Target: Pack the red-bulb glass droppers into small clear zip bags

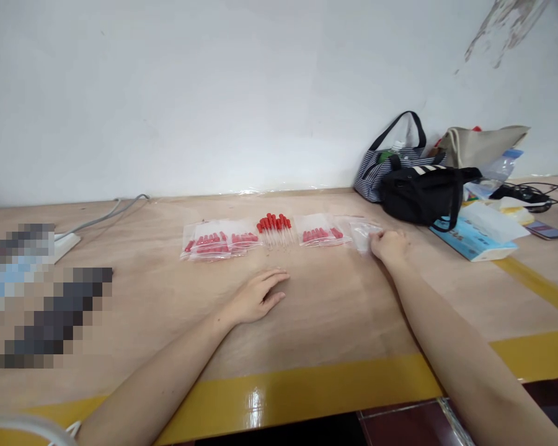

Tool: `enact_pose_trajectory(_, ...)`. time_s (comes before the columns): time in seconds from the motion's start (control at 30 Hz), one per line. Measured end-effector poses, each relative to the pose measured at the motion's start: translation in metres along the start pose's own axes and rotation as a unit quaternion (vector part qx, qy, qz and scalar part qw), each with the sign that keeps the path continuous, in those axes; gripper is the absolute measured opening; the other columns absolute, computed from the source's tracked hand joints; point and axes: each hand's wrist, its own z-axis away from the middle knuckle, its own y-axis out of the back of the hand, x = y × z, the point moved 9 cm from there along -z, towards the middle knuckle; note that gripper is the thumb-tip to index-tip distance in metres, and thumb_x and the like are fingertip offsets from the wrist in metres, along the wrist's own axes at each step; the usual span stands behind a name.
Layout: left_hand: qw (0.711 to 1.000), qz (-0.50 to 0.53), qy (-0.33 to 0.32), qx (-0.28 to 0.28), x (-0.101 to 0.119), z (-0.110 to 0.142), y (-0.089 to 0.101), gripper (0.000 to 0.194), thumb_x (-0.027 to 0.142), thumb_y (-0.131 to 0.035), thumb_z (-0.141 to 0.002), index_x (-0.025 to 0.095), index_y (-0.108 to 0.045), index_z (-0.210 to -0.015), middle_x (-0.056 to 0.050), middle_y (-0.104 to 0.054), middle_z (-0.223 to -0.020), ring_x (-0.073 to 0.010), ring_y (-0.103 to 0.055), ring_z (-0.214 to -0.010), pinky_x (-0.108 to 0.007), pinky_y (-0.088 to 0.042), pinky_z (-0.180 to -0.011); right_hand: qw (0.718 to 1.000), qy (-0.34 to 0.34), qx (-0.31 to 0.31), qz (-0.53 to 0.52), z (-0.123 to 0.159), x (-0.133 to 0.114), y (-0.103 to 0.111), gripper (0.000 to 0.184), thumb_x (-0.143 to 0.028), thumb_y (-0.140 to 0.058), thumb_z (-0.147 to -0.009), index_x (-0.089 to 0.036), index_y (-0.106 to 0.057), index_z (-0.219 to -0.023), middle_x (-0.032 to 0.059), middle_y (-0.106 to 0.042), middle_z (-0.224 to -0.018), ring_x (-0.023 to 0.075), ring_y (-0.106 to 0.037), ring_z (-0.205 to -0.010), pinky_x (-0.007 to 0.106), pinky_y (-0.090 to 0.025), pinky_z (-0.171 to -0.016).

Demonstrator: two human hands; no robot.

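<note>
My left hand lies flat on the wooden table, fingers stretched out and holding nothing. A loose bunch of red-capped droppers sits just beyond it. My right hand reaches further back and pinches an empty clear plastic bag. To the left of that bag lies a clear bag filled with red droppers. Several more filled bags are spread at the left of the loose bunch.
A striped bag and a black bag stand at the back right by the wall, with a blue tissue pack, a phone and cables beside them. A white power strip lies at the left. Yellow tape edges the table.
</note>
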Motion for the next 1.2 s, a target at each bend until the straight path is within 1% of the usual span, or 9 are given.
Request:
enact_pose_trajectory(0.1,1.0,0.02,0.016,0.002,0.0,0.0,0.003,0.038,0.03,-0.044,-0.086,0.024,-0.042,-0.124,-0.005,-0.046,-0.128,-0.0199,-0.041,-0.119,-0.038,-0.034,-0.1,0.995,0.04,0.038,-0.084,0.017,-0.036,0.022,0.022,-0.032,-0.047,-0.075,-0.013,-0.056,-0.069,0.0136,-0.059,-0.078,0.0246,-0.054,-0.085,0.034,-0.04,-0.073)
enact_pose_trajectory(0.3,0.987,0.126,0.083,0.048,-0.016,0.003,0.01,0.057,0.04,-0.042,-0.087,0.022,-0.021,-0.136,-0.009,-0.046,-0.128,-0.0231,-0.044,-0.116,-0.04,-0.035,-0.098,0.949,0.169,-0.142,-0.226,0.115,-0.145,0.009,0.016,-0.027,-0.049,-0.071,-0.019,-0.048,-0.058,0.0018,-0.057,-0.057,0.0134,-0.052,-0.055,0.024,-0.036,-0.054)
enact_pose_trajectory(0.47,0.977,0.135,0.121,0.112,-0.035,0.004,0.016,0.062,0.041,-0.057,-0.078,0.022,-0.032,-0.131,-0.007,-0.051,-0.121,-0.0247,-0.047,-0.113,-0.039,-0.037,-0.096,0.867,0.177,-0.372,-0.281,0.178,-0.179,-0.026,0.03,-0.039,-0.045,-0.077,-0.019,-0.045,-0.055,-0.0027,-0.048,-0.04,0.01,-0.044,-0.039,0.021,-0.029,-0.041)
enact_pose_trajectory(0.6,0.988,0.085,0.1,0.083,-0.038,0.001,0.022,0.067,0.04,-0.068,-0.068,0.025,-0.039,-0.126,-0.007,-0.046,-0.125,-0.0252,-0.045,-0.114,-0.039,-0.039,-0.094,0.879,0.228,-0.307,-0.283,0.147,-0.178,-0.024,0.025,-0.036,-0.052,-0.073,-0.017,-0.048,-0.057,-0.002,-0.054,-0.051,0.0088,-0.047,-0.046,0.019,-0.032,-0.045)
enact_pose_trajectory(0.7,0.981,-0.003,0.081,0.177,-0.037,0.004,0.047,0.072,0.042,-0.076,-0.056,0.025,-0.047,-0.12,-0.009,-0.038,-0.128,-0.029,-0.037,-0.119,-0.042,-0.037,-0.095,0.918,0.247,-0.207,-0.23,0.11,-0.175,-0.024,0.013,-0.026,-0.052,-0.071,-0.016,-0.054,-0.063,0.0013,-0.059,-0.061,0.0109,-0.051,-0.056,0.021,-0.036,-0.053)
enact_pose_trajectory(0.8,0.969,-0.042,0.061,0.234,-0.027,0.007,0.057,0.037,0.039,-0.068,-0.069,0.022,-0.059,-0.101,-0.007,-0.051,-0.108,-0.0226,-0.05,-0.103,-0.036,-0.043,-0.087,0.936,0.248,-0.181,-0.173,0.087,-0.181,-0.037,0.01,-0.017,-0.05,-0.07,-0.015,-0.059,-0.068,0.0049,-0.063,-0.07,0.0132,-0.055,-0.064,0.023,-0.04,-0.062)
enact_pose_trajectory(0.9,0.981,-0.041,0.067,0.178,-0.017,0.004,0.039,0.025,0.038,-0.054,-0.081,0.021,-0.06,-0.099,-0.005,-0.057,-0.097,-0.0183,-0.055,-0.089,-0.032,-0.046,-0.08,0.947,0.206,-0.199,-0.144,0.071,-0.188,-0.054,0.017,-0.015,-0.049,-0.07,-0.014,-0.063,-0.079,0.0074,-0.065,-0.077,0.0153,-0.058,-0.072,0.024,-0.041,-0.068)
enact_pose_trajectory(1.07,0.987,-0.098,0.091,0.084,-0.011,0.004,0.013,0.05,0.05,-0.053,-0.077,0.02,-0.052,-0.117,-0.01,-0.052,-0.118,-0.0275,-0.046,-0.109,-0.046,-0.034,-0.095,0.956,0.129,-0.237,-0.11,0.054,-0.201,-0.078,0.014,-0.02,-0.057,-0.067,-0.012,-0.063,-0.076,0.0145,-0.065,-0.075,0.0241,-0.061,-0.078,0.029,-0.044,-0.066)
enact_pose_trajectory(1.2,0.996,-0.083,0.04,-0.008,-0.007,0.004,0.003,0.046,0.04,-0.047,-0.083,0.021,-0.045,-0.125,-0.01,-0.043,-0.131,-0.0266,-0.037,-0.12,-0.051,-0.018,-0.103,0.951,0.108,-0.263,-0.117,0.053,-0.21,-0.087,0.017,-0.021,-0.06,-0.067,-0.011,-0.062,-0.081,0.0166,-0.063,-0.079,0.0286,-0.06,-0.086,0.032,-0.044,-0.071)
